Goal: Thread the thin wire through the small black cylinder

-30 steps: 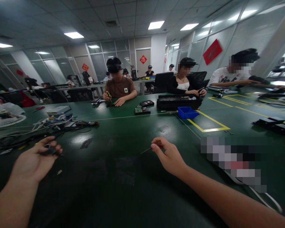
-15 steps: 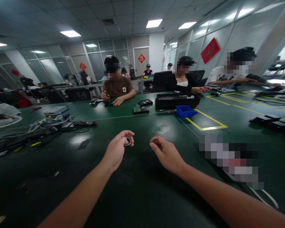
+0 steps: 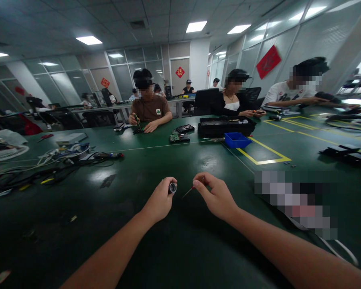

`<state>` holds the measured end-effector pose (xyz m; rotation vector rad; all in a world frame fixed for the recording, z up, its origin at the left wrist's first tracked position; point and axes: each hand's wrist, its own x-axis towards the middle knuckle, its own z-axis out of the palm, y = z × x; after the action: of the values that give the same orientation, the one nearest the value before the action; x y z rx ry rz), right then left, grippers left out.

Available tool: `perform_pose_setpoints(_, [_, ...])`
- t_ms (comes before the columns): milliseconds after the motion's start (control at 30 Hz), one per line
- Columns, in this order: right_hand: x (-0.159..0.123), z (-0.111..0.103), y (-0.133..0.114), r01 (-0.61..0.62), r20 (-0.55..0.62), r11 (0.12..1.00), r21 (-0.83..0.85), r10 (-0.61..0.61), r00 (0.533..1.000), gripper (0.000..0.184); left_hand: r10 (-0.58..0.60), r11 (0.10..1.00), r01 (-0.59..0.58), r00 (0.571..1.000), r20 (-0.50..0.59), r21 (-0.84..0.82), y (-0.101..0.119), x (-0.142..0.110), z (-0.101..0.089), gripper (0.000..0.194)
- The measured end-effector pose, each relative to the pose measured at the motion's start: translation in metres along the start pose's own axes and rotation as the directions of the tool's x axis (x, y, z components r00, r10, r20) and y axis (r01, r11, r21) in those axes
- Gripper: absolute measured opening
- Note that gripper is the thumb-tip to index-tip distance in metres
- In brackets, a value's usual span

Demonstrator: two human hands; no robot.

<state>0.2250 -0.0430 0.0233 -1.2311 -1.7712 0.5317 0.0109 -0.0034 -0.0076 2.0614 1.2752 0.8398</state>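
My left hand (image 3: 160, 201) is closed around a small round black part with a pale ring face (image 3: 172, 187), held just above the dark green table (image 3: 114, 241). My right hand (image 3: 217, 196) pinches a thin red-handled tool (image 3: 189, 191) whose tip points left and down toward that part. A narrow gap separates the two hands over the middle of the table.
A tangle of cables (image 3: 45, 164) lies at the left. A blue bin (image 3: 237, 140), a black tray (image 3: 225, 127) and circuit boards (image 3: 180, 137) sit further back. Several people work across the table. Yellow tape lines (image 3: 264, 154) mark the right side, with black parts (image 3: 345, 154) beyond.
My left hand swung in from the far left with the small round part and now sits beside my right hand. The right hand stayed almost in place.
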Motion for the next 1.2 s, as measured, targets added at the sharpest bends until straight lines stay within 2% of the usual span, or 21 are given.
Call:
perform_pose_setpoints(133, [-0.0018, 0.0011, 0.0052, 0.008, -0.086, 0.991, 0.136, 0.004, 0.996, 0.019, 0.035, 0.999, -0.035, 0.999, -0.029, 0.001, 0.0008, 0.0043, -0.0043, 0.036])
perform_pose_setpoints(233, [-0.0023, 0.0031, 0.0074, -0.008, -0.073, 0.985, 0.172, 0.021, 0.997, 0.021, 0.057, 0.998, -0.057, 0.998, -0.02, -0.034, 0.0003, 0.005, -0.005, 0.041])
perform_pose_setpoints(367, [-0.0012, 0.0044, 0.0074, -0.033, -0.049, 0.989, 0.145, 0.04, 0.998, 0.02, 0.025, 0.998, -0.027, 0.999, -0.045, -0.055, -0.0018, 0.0046, -0.0035, 0.042])
perform_pose_setpoints(533, [0.001, 0.0018, 0.005, -0.037, -0.077, 0.995, 0.097, 0.045, 0.996, 0.019, 0.064, 0.995, -0.069, 0.995, -0.07, -0.066, -0.0014, 0.004, -0.0039, 0.038])
perform_pose_setpoints(767, [0.0027, -0.0036, 0.0034, -0.026, -0.087, 0.999, -0.019, 0.024, 0.996, 0.021, 0.062, 0.998, -0.062, 0.998, -0.033, -0.018, -0.0013, 0.0035, -0.0039, 0.041])
perform_pose_setpoints(967, [0.0013, -0.0055, 0.0026, 0.065, 0.023, 0.997, 0.031, -0.065, 0.998, 0.014, 0.079, 0.997, -0.079, 0.997, -0.015, 0.011, 0.0004, 0.003, -0.0065, 0.04])
perform_pose_setpoints(1133, [0.0018, -0.0037, -0.0002, -0.003, 0.031, 0.999, -0.038, 0.004, 0.999, 0.028, 0.083, 0.996, -0.083, 0.997, -0.001, 0.018, 0.0009, 0.0027, -0.0062, 0.039])
perform_pose_setpoints(1200, [0.0021, -0.0029, 0.0002, -0.014, 0.012, 0.998, -0.057, 0.015, 1.0, 0.026, 0.082, 0.996, -0.082, 0.997, 0.0, 0.015, 0.0005, 0.0026, -0.0058, 0.04])
